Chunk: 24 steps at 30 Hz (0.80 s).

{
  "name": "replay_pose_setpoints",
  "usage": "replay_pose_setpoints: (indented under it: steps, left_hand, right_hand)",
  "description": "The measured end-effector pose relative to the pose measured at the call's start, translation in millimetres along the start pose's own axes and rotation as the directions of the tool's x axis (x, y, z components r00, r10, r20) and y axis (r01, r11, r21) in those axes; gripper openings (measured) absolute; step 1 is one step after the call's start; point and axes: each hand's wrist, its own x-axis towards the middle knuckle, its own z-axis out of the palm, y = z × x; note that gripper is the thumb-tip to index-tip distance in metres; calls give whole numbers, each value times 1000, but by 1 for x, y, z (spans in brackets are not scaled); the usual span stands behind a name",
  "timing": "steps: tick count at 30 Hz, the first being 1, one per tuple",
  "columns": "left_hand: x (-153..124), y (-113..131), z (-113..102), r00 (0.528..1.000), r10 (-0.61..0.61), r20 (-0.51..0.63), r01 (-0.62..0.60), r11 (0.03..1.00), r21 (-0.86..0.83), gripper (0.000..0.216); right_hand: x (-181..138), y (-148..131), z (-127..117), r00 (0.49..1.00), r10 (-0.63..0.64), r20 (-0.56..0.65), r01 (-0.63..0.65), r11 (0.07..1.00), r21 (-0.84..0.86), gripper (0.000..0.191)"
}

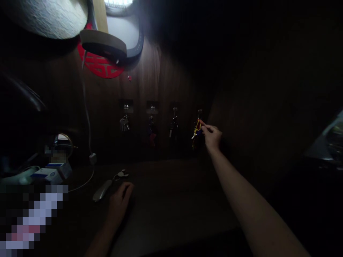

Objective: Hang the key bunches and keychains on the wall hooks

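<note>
landmark: row of four metal wall hooks (163, 110), on a dark wood-grain wall panel (171, 84)

right hand (211, 137): raised to the far right end of the row of hooks, forearm reaching up from below

right grip: thumb and forefinger together, clamped on the bunch of keys

bunch of keys with yellow cord (197, 134): at the rightmost end of the row of hooks, hanging below the last hook, pinched from its right side

other keys: silver keys (124, 124) under the leftmost hook; dark keys with a red tag (152, 131) under the second; dark keys (173, 127) under the third

left hand (120, 201): below the row of hooks, lying palm down on a dark counter (171, 185)

left grip: fingers loose and together, not clamped on anything; contact with the shoehorn impossible to tell in the dim light

silver shoehorn (103, 190): below and left of the row of hooks, just beside the left hand

white-and-blue boxes (50, 174): on the counter, well left of the row of hooks, near a round tabletop mirror (63, 146)

red paper-cut ornament (100, 64): on the wall panel, above and left of the row of hooks
</note>
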Motion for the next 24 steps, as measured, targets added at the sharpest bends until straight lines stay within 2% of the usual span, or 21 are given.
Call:
replay_pose_setpoints:
  steps: [5, 12, 19, 24]
  left_hand:
    - [1, 0, 1, 1000, 5, 7, -5, 1000, 4, 31]
    - [5, -4, 3, 1000, -16, 0, 16, 1000, 0, 33]
    - [6, -5, 4, 1000, -1, 4, 1, 1000, 1, 31]
    - [5, -1, 3, 1000, -7, 22, 7, 1000, -7, 31]
  right_hand:
    - [27, -1, 12, 996, -24, -88, 16, 996, -91, 15]
    - [35, 12, 28, 995, 56, -82, -69, 983, -168, 14]
    - [26, 32, 24, 995, 96, -36, -101, 971, -216, 12]
    - [6, 37, 21, 991, 132, -1, -130, 974, -185, 21]
